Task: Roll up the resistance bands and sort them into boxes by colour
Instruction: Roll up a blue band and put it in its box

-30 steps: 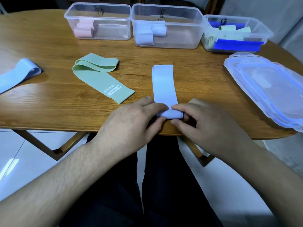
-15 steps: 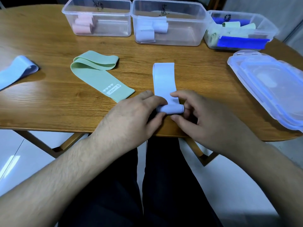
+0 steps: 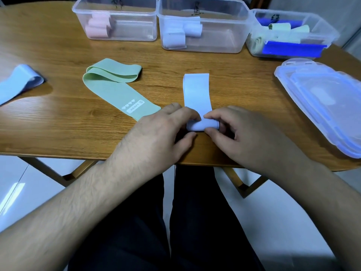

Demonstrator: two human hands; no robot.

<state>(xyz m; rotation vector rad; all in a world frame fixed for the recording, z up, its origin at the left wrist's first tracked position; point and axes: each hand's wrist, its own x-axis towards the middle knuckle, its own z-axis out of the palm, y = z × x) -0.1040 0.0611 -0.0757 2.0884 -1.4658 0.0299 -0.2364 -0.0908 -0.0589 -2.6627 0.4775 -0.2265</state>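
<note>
Head view: your left hand [image 3: 156,132] and right hand [image 3: 246,133] both pinch the rolled end of the lavender band [image 3: 197,94] near the table's [image 3: 58,124] front edge, fingers curled round the roll, its flat tail stretching away from you. A green band [image 3: 117,85] lies just left. Three clear boxes [image 3: 203,26] stand along the far edge, stacked lids [image 3: 322,98] at right.

Three boxes [image 3: 115,12], three loose bands [image 3: 109,83], stacked lids [image 3: 322,98], two hands [image 3: 156,137].
</note>
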